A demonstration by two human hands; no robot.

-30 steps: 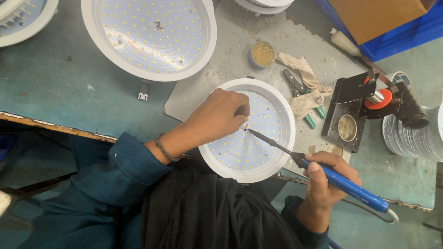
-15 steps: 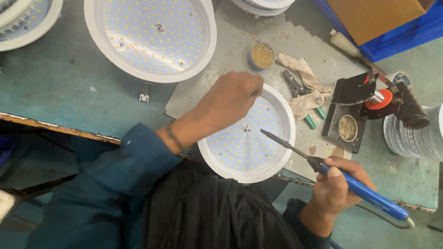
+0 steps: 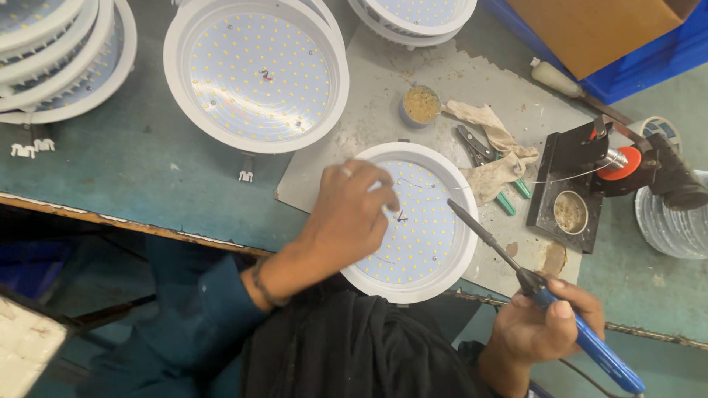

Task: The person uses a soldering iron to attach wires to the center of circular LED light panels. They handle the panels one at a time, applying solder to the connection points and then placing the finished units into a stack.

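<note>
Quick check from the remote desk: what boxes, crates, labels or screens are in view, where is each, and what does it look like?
Cardboard box: top right corner, plain brown, cut off by the frame edge.
Blue crate: top right, under and around the box, plastic, rim only partly in view.
Labels, signs, screens: none visible.

Lamp-assembly workshop: LED panels [image 3: 257, 74], soldering iron [image 3: 546, 302].

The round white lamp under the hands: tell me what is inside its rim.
Inside the round white lamp lies a disc dotted with small yellow LEDs and two short wires near its centre. The left hand covers the disc's left part, so that area cannot be seen.
</note>
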